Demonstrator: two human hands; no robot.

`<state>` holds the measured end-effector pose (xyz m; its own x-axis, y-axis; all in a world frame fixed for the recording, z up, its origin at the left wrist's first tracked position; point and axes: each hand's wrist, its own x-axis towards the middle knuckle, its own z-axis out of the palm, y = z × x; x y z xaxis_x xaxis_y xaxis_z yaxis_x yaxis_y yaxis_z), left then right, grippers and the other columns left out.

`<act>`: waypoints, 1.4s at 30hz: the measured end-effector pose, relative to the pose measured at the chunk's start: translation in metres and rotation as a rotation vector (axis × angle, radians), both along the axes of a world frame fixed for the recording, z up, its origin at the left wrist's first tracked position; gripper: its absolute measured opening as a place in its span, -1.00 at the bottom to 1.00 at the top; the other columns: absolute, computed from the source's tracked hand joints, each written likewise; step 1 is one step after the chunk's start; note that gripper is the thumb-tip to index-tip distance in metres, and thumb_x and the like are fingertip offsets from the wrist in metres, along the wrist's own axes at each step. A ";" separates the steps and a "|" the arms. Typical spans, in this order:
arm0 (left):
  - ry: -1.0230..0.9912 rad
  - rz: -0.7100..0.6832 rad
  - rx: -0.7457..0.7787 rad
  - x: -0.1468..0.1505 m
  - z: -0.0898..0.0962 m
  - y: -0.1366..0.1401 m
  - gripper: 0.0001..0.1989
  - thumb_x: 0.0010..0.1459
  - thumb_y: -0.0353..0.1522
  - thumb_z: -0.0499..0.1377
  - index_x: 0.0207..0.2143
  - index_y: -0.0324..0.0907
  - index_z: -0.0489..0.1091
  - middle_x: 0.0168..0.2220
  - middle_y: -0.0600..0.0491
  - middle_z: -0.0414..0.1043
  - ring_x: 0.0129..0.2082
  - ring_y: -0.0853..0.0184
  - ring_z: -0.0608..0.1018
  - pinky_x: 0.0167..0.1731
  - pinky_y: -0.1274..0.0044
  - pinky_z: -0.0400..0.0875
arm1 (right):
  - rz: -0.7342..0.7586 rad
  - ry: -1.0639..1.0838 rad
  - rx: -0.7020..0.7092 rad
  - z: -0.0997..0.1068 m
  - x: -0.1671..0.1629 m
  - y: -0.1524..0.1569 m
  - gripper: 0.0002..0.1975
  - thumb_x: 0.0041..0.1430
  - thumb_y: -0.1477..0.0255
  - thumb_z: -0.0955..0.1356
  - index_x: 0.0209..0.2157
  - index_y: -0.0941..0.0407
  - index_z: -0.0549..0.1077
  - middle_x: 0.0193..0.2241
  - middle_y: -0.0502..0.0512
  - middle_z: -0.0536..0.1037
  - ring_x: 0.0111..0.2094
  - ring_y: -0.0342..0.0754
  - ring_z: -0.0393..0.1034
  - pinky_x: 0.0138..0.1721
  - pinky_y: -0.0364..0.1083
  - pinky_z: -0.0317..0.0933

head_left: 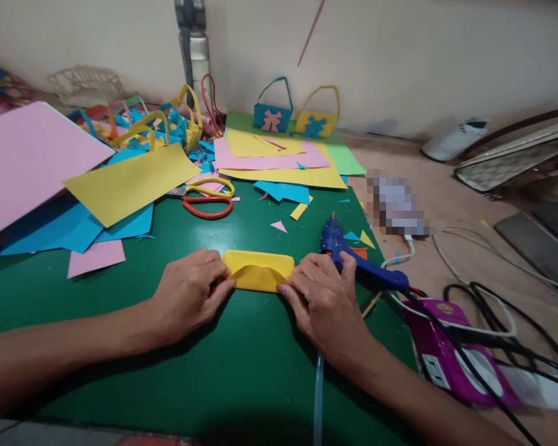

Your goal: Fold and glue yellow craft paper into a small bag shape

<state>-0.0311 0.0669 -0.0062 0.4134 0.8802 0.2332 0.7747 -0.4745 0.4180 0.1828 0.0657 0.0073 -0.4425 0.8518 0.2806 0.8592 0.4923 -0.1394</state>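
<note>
A small folded piece of yellow paper lies on the green table, its near layer bowed up in the middle. My left hand pinches its left end between thumb and fingers. At the other end, my right hand grips the paper the same way. Just beyond the right hand rests a blue hot glue gun, its nozzle pointing away. A clear glue stick lies below the right wrist. Scissors with one yellow and one red handle sit farther back on the left.
Pink, yellow and blue sheets cover the left side. Two small paper bags with bows stand against the wall. Paper scraps are scattered mid-table. To the right are a purple power strip, tangled cables, a blurred-out device and a handbag.
</note>
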 end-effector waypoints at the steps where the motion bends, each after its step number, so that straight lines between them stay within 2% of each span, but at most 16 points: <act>1: 0.009 0.011 0.000 0.001 0.000 0.000 -0.77 0.17 -0.38 0.02 -0.52 -0.23 0.32 -0.50 0.06 0.34 -0.46 0.39 0.35 -0.46 0.55 0.22 | -0.009 -0.020 0.008 0.000 -0.001 0.000 -0.79 0.13 0.46 0.30 -0.57 0.14 0.41 -0.47 0.09 0.48 -0.29 0.01 0.23 -0.03 0.17 -0.13; 11: 0.083 0.099 0.046 0.007 -0.003 -0.001 -0.81 0.12 -0.38 0.05 -0.55 -0.20 0.28 -0.54 0.10 0.32 -0.49 0.37 0.37 -0.52 0.55 0.16 | -0.051 -0.102 0.045 0.001 -0.002 0.001 -0.77 0.11 0.41 0.34 -0.59 0.14 0.43 -0.49 0.09 0.49 -0.30 0.00 0.21 -0.03 0.17 -0.14; 15: 0.161 0.126 0.148 0.006 -0.006 -0.002 -0.87 0.12 -0.33 0.07 -0.33 -0.22 0.32 -0.49 0.08 0.33 -0.49 0.35 0.36 -0.54 0.54 0.18 | -0.052 -0.101 0.064 0.001 -0.001 0.001 -0.76 0.13 0.39 0.33 -0.59 0.14 0.43 -0.49 0.09 0.49 -0.30 0.01 0.23 -0.05 0.16 -0.11; 18: 0.209 0.014 0.335 0.003 -0.006 -0.002 -0.82 0.18 -0.36 0.03 -0.16 -0.20 0.32 -0.40 0.02 0.35 -0.41 0.29 0.36 -0.48 0.51 0.22 | -0.056 -0.096 0.065 0.000 0.000 0.002 -0.76 0.13 0.38 0.33 -0.59 0.14 0.43 -0.49 0.09 0.49 -0.30 0.01 0.24 -0.05 0.17 -0.11; 21: 0.238 -0.212 0.466 0.000 -0.003 -0.003 -0.79 0.22 -0.47 -0.04 -0.20 -0.17 0.36 -0.29 -0.03 0.38 -0.34 0.28 0.35 -0.41 0.47 0.25 | -0.057 -0.085 0.075 -0.001 0.001 0.003 -0.74 0.15 0.38 0.31 -0.59 0.14 0.42 -0.50 0.09 0.49 -0.32 0.01 0.24 -0.05 0.17 -0.10; 24: 0.289 -0.327 0.470 0.000 -0.001 -0.005 -0.78 0.22 -0.50 -0.06 -0.26 -0.24 0.38 -0.27 -0.05 0.40 -0.31 0.26 0.37 -0.41 0.45 0.25 | -0.054 -0.068 0.086 -0.002 0.002 0.003 -0.72 0.17 0.39 0.28 -0.59 0.14 0.42 -0.51 0.08 0.48 -0.33 0.00 0.23 -0.06 0.17 -0.08; 29: 0.342 -0.356 0.459 0.003 -0.001 -0.013 -0.79 0.21 -0.51 -0.04 -0.19 -0.34 0.36 -0.27 -0.09 0.41 -0.29 0.23 0.41 -0.42 0.43 0.26 | -0.060 -0.092 0.064 -0.002 0.002 0.002 -0.78 0.15 0.50 0.26 -0.55 0.14 0.43 -0.48 0.09 0.48 -0.34 0.00 0.22 -0.05 0.18 -0.09; 33: 0.350 -0.403 0.421 0.006 -0.001 -0.018 -0.76 0.24 -0.35 0.00 -0.22 -0.34 0.37 -0.30 -0.10 0.41 -0.30 0.19 0.43 -0.33 0.36 0.31 | -0.059 -0.109 0.080 -0.003 0.002 0.003 -0.76 0.17 0.50 0.23 -0.54 0.15 0.42 -0.48 0.11 0.47 -0.34 0.00 0.21 -0.05 0.18 -0.09; 36: 0.406 -0.403 0.396 0.008 -0.001 -0.026 -0.57 0.22 -0.17 -0.01 -0.13 -0.38 0.35 -0.26 -0.17 0.43 -0.26 0.12 0.45 -0.25 0.28 0.32 | -0.062 -0.126 0.105 -0.004 0.002 0.003 -0.75 0.17 0.49 0.23 -0.54 0.15 0.42 -0.48 0.11 0.46 -0.35 0.00 0.21 -0.06 0.17 -0.08; 39: 0.439 -0.343 0.421 0.009 -0.002 -0.038 -0.35 0.15 0.01 -0.05 -0.08 -0.42 0.32 -0.15 -0.30 0.42 -0.12 0.00 0.43 -0.10 0.20 0.25 | -0.058 -0.127 0.120 -0.004 0.002 0.003 -0.72 0.19 0.49 0.21 -0.56 0.15 0.42 -0.49 0.11 0.45 -0.36 0.00 0.21 -0.06 0.17 -0.08; 42: 0.447 -0.299 0.396 0.010 -0.001 -0.048 -0.24 0.07 0.11 -0.08 -0.03 -0.39 0.31 -0.03 -0.33 0.36 -0.03 -0.07 0.40 -0.07 0.20 0.22 | -0.049 -0.129 0.134 -0.004 0.002 0.003 -0.68 0.21 0.49 0.19 -0.58 0.15 0.41 -0.51 0.12 0.45 -0.37 0.00 0.20 -0.07 0.17 -0.07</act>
